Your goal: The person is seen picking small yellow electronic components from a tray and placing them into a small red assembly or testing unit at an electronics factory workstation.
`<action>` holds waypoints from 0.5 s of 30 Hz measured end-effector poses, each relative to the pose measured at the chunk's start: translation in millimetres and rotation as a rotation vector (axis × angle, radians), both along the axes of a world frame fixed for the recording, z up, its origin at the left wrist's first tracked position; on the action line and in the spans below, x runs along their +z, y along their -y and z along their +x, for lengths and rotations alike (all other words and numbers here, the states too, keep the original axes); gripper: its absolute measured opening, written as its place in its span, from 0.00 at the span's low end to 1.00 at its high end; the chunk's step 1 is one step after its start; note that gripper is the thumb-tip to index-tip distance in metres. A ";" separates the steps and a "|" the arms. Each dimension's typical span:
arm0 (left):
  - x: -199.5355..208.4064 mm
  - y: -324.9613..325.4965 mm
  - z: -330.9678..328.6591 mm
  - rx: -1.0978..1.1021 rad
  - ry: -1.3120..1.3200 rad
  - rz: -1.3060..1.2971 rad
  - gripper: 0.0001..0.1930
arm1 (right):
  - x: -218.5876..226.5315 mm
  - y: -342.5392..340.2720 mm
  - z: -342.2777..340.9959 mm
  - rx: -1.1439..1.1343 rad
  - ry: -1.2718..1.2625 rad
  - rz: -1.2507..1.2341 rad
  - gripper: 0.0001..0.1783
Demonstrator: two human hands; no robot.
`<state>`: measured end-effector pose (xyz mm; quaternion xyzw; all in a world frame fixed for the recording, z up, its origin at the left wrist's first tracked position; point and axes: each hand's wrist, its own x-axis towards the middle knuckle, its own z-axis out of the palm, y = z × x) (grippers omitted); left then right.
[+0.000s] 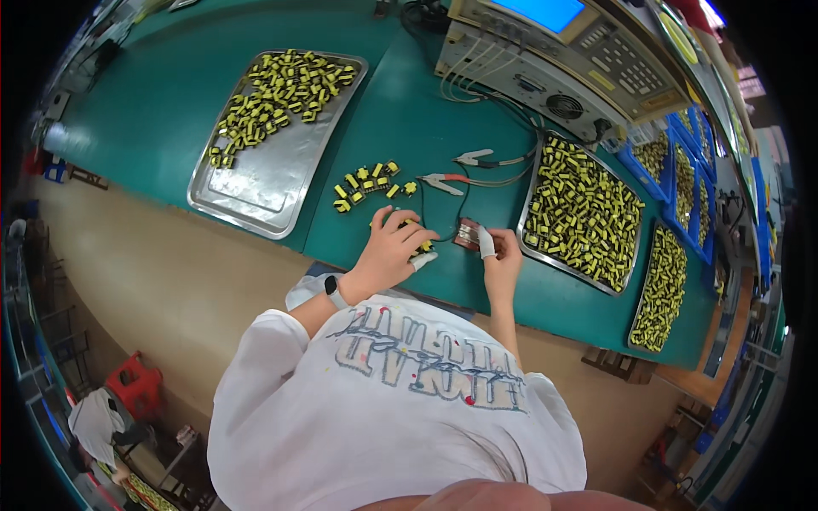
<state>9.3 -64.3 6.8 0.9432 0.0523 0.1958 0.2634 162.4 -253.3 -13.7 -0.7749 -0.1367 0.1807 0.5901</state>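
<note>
My left hand (pixel 394 249), with a white finger cot on one finger, curls over several small yellow-and-black transformers (pixel 423 248) at the table's near edge. Its fingers hide most of them. My right hand (pixel 501 253) is closed just to the right, with a white finger cot on a digit against a small brown test fixture (pixel 466 232) with metal contacts. Whether a part sits between those fingers is hidden. Beyond my left hand lies a loose group of yellow-and-black transformers (pixel 366 180).
Clip leads (pixel 443 182) run across the green table (pixel 409 111) to a bench instrument (pixel 579 64) at the back right. A half-filled metal tray (pixel 264 187) stands left. A full tray (pixel 584 213), a narrower one (pixel 659 289) and blue bins (pixel 682 187) stand right.
</note>
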 end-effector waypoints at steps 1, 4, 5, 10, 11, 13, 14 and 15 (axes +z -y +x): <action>1.1 0.0 0.2 0.016 0.020 -0.021 0.18 | 2.6 -1.4 -0.3 0.017 0.010 -0.031 0.08; 5.1 0.2 0.3 0.052 0.101 -0.184 0.18 | 12.7 -10.3 -6.7 -0.028 0.017 0.141 0.09; 7.6 0.5 0.1 0.073 0.099 -0.176 0.18 | 14.4 -8.1 -8.4 0.030 -0.063 0.144 0.11; 13.0 1.7 -1.0 0.041 0.188 -0.372 0.18 | 13.5 -25.9 -26.0 0.216 -0.435 0.355 0.14; 9.3 1.4 -2.7 0.035 0.212 -0.321 0.18 | 10.1 -32.0 -30.5 0.226 -0.495 0.308 0.17; 7.5 1.3 0.6 -0.031 0.228 -0.289 0.20 | 4.1 -30.4 -27.4 0.282 -0.483 0.266 0.18; 9.5 2.9 1.1 -0.073 0.223 -0.305 0.21 | -3.2 -30.7 -26.7 0.256 -0.459 0.254 0.17; 3.5 5.0 -0.4 -0.078 0.227 -0.294 0.23 | 5.5 -30.1 -25.9 0.380 -0.431 0.273 0.16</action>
